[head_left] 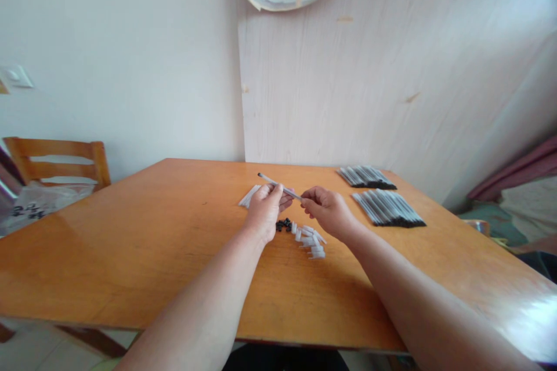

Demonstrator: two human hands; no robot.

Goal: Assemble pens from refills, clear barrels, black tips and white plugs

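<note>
A slim pen (270, 179) with a black tip at its upper left end slants between my two hands above the table. My left hand (263, 208) is closed around its middle, with the thumb on top. My right hand (327, 207) pinches the lower right end; the fingers partly hide that end. Just beyond my left hand lie several thin white tubes (248, 196), partly covered by it. Below the hands sit a small cluster of black plugs (285, 224) and a loose heap of whitish translucent caps with clips (311, 240).
Two rows of pens with black ends, a far row (364, 176) and a nearer row (388, 207), lie on the right of the wooden table (143, 255). A wooden chair (61, 153) with a plastic bag (47, 200) stands at the left. The wall (174, 58) rises behind the table.
</note>
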